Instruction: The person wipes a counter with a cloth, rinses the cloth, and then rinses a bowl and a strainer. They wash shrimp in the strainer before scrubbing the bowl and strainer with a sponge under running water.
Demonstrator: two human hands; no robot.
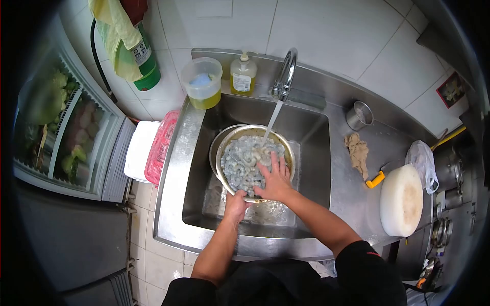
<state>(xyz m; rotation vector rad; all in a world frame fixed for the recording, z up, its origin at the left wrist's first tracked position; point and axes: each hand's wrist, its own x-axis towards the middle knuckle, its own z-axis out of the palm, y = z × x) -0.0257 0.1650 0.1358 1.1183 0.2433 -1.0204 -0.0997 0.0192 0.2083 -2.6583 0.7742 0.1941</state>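
- A red bag [159, 148] is leaning against the sink's [176, 168] left outer wall, beside a white box [139, 150]; splash running over the rim could be wetting both.
- A tub [202, 81] of yellowish liquid and a soap bottle [242, 75] are standing on the back ledge, near the bowl; a knock from an elbow could be tipping either into the food.
- The left hand [236, 204] is reaching under the near rim of the bowl [224, 153], fingers curled around the edge as far as can be seen, steadying it in the basin. A wet metal rim may be slipping from that grip, and the bowl could be tilting.
- The shrimp [242, 163] are heaped in the bowl, which is sitting in the sink under the tap [286, 74]. Water [272, 122] is streaming onto them; a filling bowl could be floating pieces over the edge toward the drain.
- The right hand [275, 178] is lying flat on the shrimp, fingers spread and open, pressing into the pile. Hard stirring could be pushing pieces out.
- A cloth [358, 150], a cup [359, 115] and a chopping block [401, 200] are resting on the right counter, well apart from the bowl.
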